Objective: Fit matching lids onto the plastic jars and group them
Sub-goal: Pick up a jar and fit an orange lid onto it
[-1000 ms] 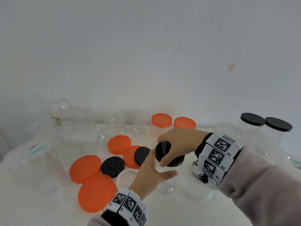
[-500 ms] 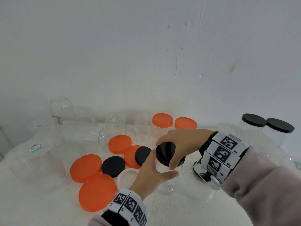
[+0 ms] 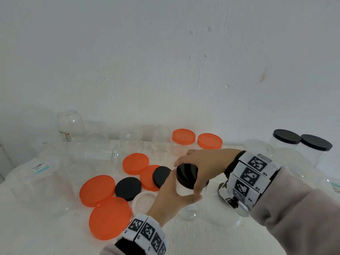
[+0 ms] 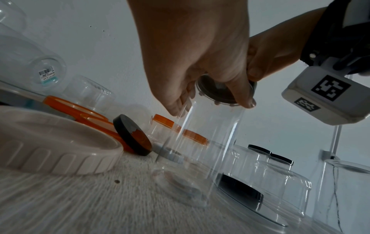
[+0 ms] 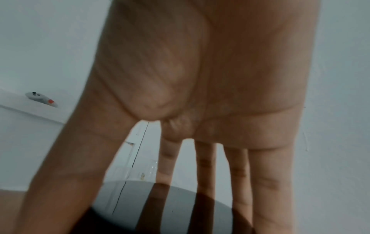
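A tall clear plastic jar [image 3: 185, 205] [image 4: 204, 150] stands tilted on the white table. My left hand [image 3: 174, 196] [image 4: 202, 98] grips it just under the neck. A black lid [image 3: 187, 174] [image 5: 160, 210] sits on the jar's mouth, and my right hand [image 3: 198, 166] [image 5: 180, 182] holds that lid from above with thumb and fingers round its rim. In the left wrist view the black lid [image 4: 222, 90] shows through the jar's neck. Loose lids lie to the left: several orange lids [image 3: 110, 217], two black lids [image 3: 128, 188] and a white lid [image 3: 143, 201].
Open clear jars [image 3: 131, 142] stand along the wall and at the left. Two jars with orange lids [image 3: 184, 137] stand at the back middle, two black-lidded jars [image 3: 301, 142] at the back right. A wide clear jar [image 3: 222, 210] stands just right of the held jar.
The right hand has turned on the black lid, its fingers shifting round the rim. The jar and left hand stay in about the same place.
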The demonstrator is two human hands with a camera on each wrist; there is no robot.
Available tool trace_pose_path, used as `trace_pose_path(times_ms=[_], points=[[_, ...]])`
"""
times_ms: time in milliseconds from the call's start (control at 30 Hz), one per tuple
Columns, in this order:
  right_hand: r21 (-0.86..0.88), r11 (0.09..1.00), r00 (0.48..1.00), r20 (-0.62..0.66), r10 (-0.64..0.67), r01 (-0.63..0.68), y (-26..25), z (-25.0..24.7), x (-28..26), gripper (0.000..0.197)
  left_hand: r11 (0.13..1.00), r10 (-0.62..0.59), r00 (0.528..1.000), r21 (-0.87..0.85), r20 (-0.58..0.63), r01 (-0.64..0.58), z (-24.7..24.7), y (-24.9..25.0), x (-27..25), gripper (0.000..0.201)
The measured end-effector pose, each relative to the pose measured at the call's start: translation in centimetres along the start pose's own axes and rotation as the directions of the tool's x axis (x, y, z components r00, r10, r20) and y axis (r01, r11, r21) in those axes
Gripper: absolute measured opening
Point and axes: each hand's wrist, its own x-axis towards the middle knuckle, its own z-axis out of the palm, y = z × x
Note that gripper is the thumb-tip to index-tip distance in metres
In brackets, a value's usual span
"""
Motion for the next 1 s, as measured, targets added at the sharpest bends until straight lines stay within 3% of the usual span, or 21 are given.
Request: trace_pose_path(times_ms=[200, 467, 667, 833, 1000], points=[[0.002, 1.000, 0.998, -0.064, -0.027, 0.027, 0.4, 0.3, 0.3, 0.084, 1.000, 0.007, 1.000, -0.004, -0.003, -0.007, 0.0, -0.1, 0.0, 0.075], [-0.076, 0.994, 0.957, -0.285, 0.058, -0.083, 0.1, 2.1, 1.0, 0.069, 0.999, 0.012, 1.000, -0.035, 0.006, -0.011, 0.0, 0.1, -0.2, 0.079], [0.008, 1.000, 0.998, -0.064, -0.027, 0.027, 0.8, 1.0, 0.0, 0.091, 1.000, 0.012, 1.000, -0.018, -0.005, -0.012, 0.1, -0.1, 0.0, 0.072], [0.014, 0.998, 0.993, -0.107, -0.053, 0.055, 1.0, 0.9, 0.1, 0.090, 1.000, 0.011, 1.000, -0.003, -0.009, -0.011, 0.2, -0.3, 0.1, 0.070], [-0.025, 0.999, 0.971, -0.238, 0.020, -0.027, 0.8, 1.8, 0.5, 0.075, 1.000, 0.016, 1.000, -0.024, 0.003, -0.016, 0.1, -0.5, 0.0, 0.077]])
